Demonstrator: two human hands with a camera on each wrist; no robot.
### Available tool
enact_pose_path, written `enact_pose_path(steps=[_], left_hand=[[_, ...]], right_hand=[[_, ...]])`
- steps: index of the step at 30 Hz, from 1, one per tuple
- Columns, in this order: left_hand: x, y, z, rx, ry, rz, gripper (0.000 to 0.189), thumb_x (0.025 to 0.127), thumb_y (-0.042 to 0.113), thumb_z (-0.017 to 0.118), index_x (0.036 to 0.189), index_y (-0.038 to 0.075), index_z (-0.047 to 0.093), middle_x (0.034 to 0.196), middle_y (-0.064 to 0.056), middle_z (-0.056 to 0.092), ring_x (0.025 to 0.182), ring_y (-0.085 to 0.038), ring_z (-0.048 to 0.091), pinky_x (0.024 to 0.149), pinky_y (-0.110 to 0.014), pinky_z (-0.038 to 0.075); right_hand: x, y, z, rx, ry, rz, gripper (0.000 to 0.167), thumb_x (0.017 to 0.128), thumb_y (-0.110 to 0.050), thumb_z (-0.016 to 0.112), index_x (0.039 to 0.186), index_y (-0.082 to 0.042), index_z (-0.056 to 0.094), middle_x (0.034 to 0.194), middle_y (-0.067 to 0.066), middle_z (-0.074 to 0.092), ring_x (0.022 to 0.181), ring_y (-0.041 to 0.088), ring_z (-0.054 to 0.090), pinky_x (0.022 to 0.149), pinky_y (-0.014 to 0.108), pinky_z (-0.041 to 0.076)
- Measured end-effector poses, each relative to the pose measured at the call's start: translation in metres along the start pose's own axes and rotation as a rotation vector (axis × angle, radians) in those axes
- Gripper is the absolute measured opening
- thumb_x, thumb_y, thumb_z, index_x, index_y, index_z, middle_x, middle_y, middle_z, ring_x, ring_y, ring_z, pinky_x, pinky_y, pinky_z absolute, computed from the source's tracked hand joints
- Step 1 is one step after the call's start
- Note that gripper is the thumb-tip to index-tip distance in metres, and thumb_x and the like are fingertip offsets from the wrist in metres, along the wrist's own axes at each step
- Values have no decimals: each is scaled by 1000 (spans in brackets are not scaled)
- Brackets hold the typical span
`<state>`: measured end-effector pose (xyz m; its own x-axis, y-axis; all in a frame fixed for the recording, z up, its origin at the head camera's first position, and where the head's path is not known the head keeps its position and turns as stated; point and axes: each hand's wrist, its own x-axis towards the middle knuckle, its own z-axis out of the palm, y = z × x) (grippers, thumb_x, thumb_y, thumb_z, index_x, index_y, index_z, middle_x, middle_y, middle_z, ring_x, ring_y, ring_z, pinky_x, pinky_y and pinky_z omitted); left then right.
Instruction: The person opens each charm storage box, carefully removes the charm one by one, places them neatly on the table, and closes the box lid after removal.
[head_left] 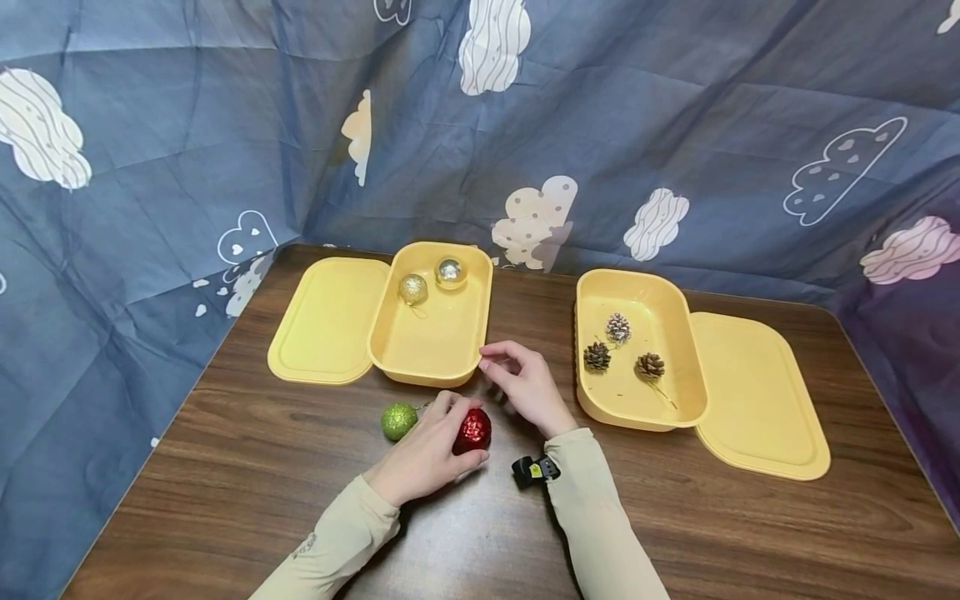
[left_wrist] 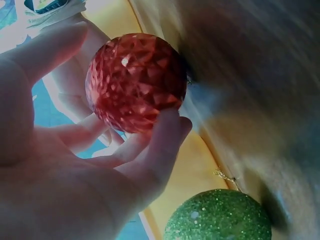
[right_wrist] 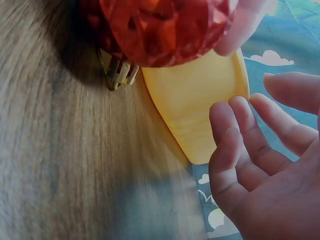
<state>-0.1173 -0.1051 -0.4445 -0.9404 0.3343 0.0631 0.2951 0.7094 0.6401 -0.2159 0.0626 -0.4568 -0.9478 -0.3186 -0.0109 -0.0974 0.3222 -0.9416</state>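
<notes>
Left hand (head_left: 426, 448) has fingers (left_wrist: 167, 132) clamped on the red faceted bauble (head_left: 476, 432), which sits between thumb and fingertips, over the worktop (head_left: 225, 475) just off the near edge of the left yellow container (head_left: 430, 369); can't tell if its underside touches down. Green glitter bauble (head_left: 398, 422) is on the other side of that hand, outside the grip. Right hand (head_left: 531, 390) holds nothing, fingers loosely bent, thumb apart, tips at the container's near right corner, contact unclear.

faceted bauble (head_left: 476, 431) — red | glittery bauble (head_left: 398, 422) — green | tub (head_left: 438, 342) yellow | backdrop (head_left: 622, 108) blue, pale clouds (head_left: 491, 46)
</notes>
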Motion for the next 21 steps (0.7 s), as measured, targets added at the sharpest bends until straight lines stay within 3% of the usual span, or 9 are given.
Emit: enact_pose_path(steps=[11, 21], left_hand=[[0, 0, 1, 6, -33, -33, 61, 80, 31, 76, 132, 11, 51, 112, -8, 52, 100, -26, 57, 85, -42, 53], [0, 1, 1, 26, -28, -46, 60, 80, 34, 76, 130, 11, 51, 112, -7, 54, 100, -27, 57, 86, -43, 52]], right_hand=[[-2, -2, 0, 35, -21, 22, 27, 92, -18, 63, 118, -9, 65, 97, 23, 68, 65, 41, 60, 45, 47, 50], [-1, -4, -1, 66, -34, 43, 32, 93, -18, 63, 123, -5, 62, 96, 27, 67, 56, 24, 58, 45, 52, 49]])
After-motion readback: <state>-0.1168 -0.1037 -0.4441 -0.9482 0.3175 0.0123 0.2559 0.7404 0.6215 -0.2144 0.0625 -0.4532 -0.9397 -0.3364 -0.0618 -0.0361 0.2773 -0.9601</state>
